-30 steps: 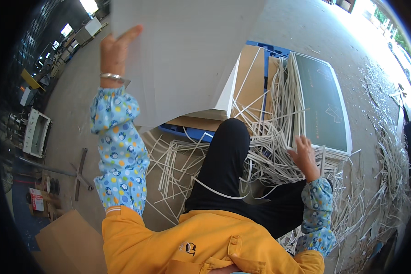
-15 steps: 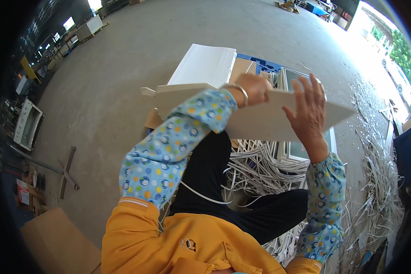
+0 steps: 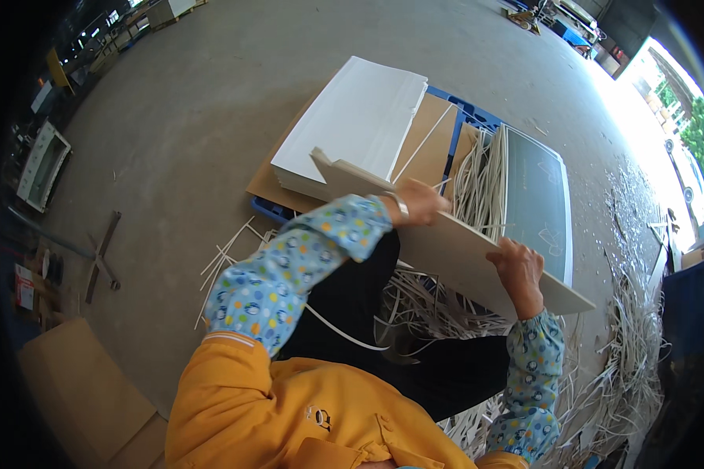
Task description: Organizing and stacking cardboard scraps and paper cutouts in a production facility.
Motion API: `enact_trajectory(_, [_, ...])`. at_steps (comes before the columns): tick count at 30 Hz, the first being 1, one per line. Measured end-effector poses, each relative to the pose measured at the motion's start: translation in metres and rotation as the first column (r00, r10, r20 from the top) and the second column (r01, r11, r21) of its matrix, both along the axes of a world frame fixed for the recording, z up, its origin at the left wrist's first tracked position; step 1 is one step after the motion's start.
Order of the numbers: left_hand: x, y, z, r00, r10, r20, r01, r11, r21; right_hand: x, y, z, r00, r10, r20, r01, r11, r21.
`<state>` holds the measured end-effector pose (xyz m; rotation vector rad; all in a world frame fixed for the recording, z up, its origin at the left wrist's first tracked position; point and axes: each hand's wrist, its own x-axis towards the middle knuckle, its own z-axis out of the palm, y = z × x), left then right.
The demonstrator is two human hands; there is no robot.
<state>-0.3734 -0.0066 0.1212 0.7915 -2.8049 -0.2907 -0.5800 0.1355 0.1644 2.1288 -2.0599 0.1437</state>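
Note:
A long off-white flat panel (image 3: 469,262) is held on edge above my lap, slanting down from upper left to lower right. My left hand (image 3: 422,203), with a bangle at the wrist, is closed on its upper edge near the middle. My right hand (image 3: 520,272) grips the same edge farther right, fingers curled over it. Just beyond the panel's left end lies a stack of white sheets (image 3: 360,113). A bundle of thin white strips (image 3: 479,184) lies beyond my hands. More loose strips (image 3: 422,301) are heaped below the panel, partly hidden by it.
Brown cardboard (image 3: 430,141) and a blue pallet (image 3: 469,113) lie under the stack. A grey-green panel with a pale border (image 3: 536,207) rests at their right. Tangled strips (image 3: 630,344) cover the floor farther right. A metal stand (image 3: 102,254) and cardboard (image 3: 86,383) are at left.
My right hand, spread flat against the panel before, now curls over its edge. The panel's right end has dropped toward me, uncovering more of the strip bundle and the grey-green panel. My view has shifted.

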Motion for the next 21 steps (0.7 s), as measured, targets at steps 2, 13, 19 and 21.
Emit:
enact_trajectory(2, [0.051,-0.032,-0.033,0.994,0.086,-0.071,-0.091,0.994,-0.061,-0.007,0.003,-0.010,1.000,0.004,0.012,-0.004,1.000,-0.012])
enact_trajectory(13, [0.239,-0.097,-0.115,0.773,0.581,-0.254,-0.354,0.728,0.588,-0.010,0.004,-0.024,1.000,0.005,0.007,-0.005,1.000,-0.001])
enact_trajectory(19, [0.232,-0.050,-0.175,0.819,0.468,0.332,-0.567,0.749,0.343,-0.020,0.007,-0.031,0.997,-0.068,0.023,0.069,0.997,-0.025])
enact_trajectory(21, [0.226,-0.058,-0.180,0.663,0.700,-0.266,-0.377,0.619,0.689,-0.020,0.005,-0.032,0.998,-0.068,0.012,0.068,0.998,-0.010])
